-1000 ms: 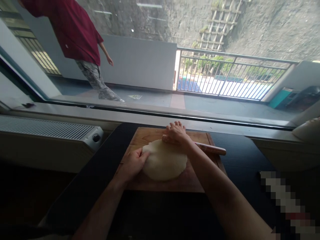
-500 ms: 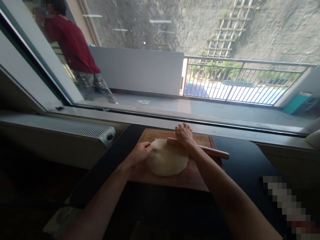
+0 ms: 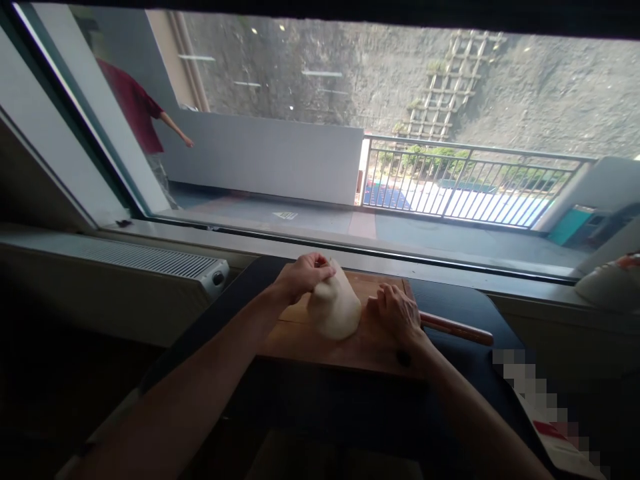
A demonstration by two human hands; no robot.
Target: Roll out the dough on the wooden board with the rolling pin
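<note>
My left hand (image 3: 310,275) pinches the far left edge of a pale, flat sheet of dough (image 3: 338,315) and holds it up. The raised part drapes, while the near part of the sheet rests on a wooden board (image 3: 313,351). On the right side of the board, my right hand (image 3: 399,312) is bent over a wooden rolling pin (image 3: 457,328), apart from the dough. The pin's right end sticks out past the board; its middle is hidden under my hand.
The board lies on a dark table (image 3: 465,303) against the window sill (image 3: 245,241). A white radiator (image 3: 165,267) stands at the left. Beyond the glass are a person in a red shirt (image 3: 133,100) and a railing (image 3: 465,180).
My left hand has lifted the dough's edge up and to the right, folding the sheet upward. My right hand has shifted right with the rolling pin, off the dough. The person outside has moved left.
</note>
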